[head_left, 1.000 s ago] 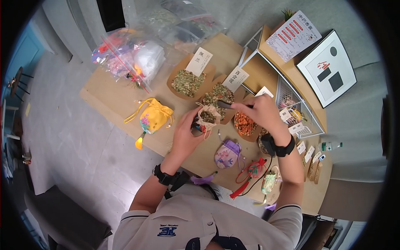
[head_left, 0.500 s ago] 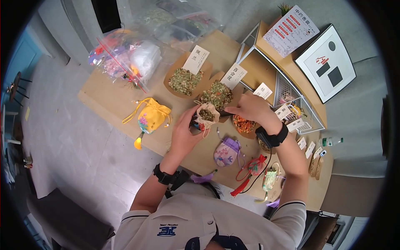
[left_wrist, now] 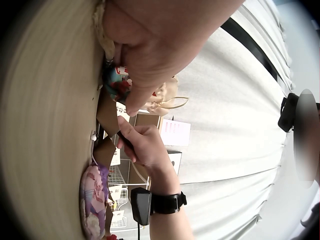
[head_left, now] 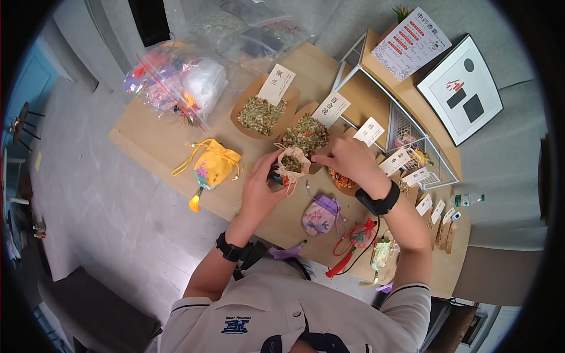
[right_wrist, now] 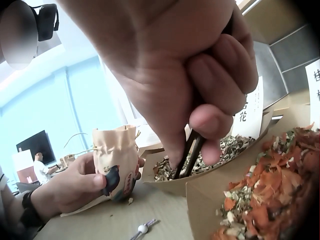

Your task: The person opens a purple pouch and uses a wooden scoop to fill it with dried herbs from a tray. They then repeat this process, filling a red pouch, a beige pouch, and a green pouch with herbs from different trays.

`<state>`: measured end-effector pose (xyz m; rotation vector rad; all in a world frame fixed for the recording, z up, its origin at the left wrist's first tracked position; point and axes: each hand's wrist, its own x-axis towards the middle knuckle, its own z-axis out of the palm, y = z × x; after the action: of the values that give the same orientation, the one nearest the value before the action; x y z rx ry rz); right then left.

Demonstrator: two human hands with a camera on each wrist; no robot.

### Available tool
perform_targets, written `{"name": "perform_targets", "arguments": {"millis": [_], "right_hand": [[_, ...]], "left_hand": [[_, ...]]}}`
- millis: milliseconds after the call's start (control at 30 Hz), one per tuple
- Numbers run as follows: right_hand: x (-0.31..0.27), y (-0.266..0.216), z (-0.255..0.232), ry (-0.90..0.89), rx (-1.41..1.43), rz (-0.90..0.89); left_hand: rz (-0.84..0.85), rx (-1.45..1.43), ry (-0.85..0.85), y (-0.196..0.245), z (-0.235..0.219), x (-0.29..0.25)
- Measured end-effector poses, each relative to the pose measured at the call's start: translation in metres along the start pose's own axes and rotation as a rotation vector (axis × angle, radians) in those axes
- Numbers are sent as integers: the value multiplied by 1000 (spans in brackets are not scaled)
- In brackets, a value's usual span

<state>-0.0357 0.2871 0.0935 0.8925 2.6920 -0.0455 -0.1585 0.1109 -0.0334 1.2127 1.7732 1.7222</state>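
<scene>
My left hand (head_left: 262, 185) holds a cream drawstring pouch (right_wrist: 117, 155) upright around its side. The pouch mouth is open, with dried herbs showing inside, and a dark bird decorates its front. My right hand (head_left: 353, 159) grips a slim black scoop-like tool (right_wrist: 195, 154), thumb and curled fingers around its handle. In the right wrist view the tool points down into the paper tray (right_wrist: 172, 186) of dried green-brown herbs (head_left: 306, 134), beside the pouch. Its lower end is among the herbs. The right fingertips are close to the pouch's right side in the head view.
Another herb tray (head_left: 240, 125) stands to the left, orange dried petals (right_wrist: 280, 180) to the right. Yellow (head_left: 213, 166), purple (head_left: 321, 215) and red (head_left: 362, 235) pouches lie nearby. Clear plastic bags (head_left: 203, 82) sit at the back left, a shelf (head_left: 376, 65) at the back right.
My right hand has lowered and shifted slightly left, bringing the black tool from above the herbs down to the tray beside the pouch. My left hand stays around the pouch.
</scene>
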Motion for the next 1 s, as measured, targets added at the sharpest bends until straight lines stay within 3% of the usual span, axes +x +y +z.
{"name": "perform_targets", "arguments": {"millis": [333,733,1000], "right_hand": [[-9,10,24,183,27,-25],[-20,18,1,442,111,11],[-43,-13,-18,502,79,-184]], "left_hand": [[-29,10,-4,-1,0,0],[-9,3,17,-2,0,0],[4,20,23,-2,0,-1]]}}
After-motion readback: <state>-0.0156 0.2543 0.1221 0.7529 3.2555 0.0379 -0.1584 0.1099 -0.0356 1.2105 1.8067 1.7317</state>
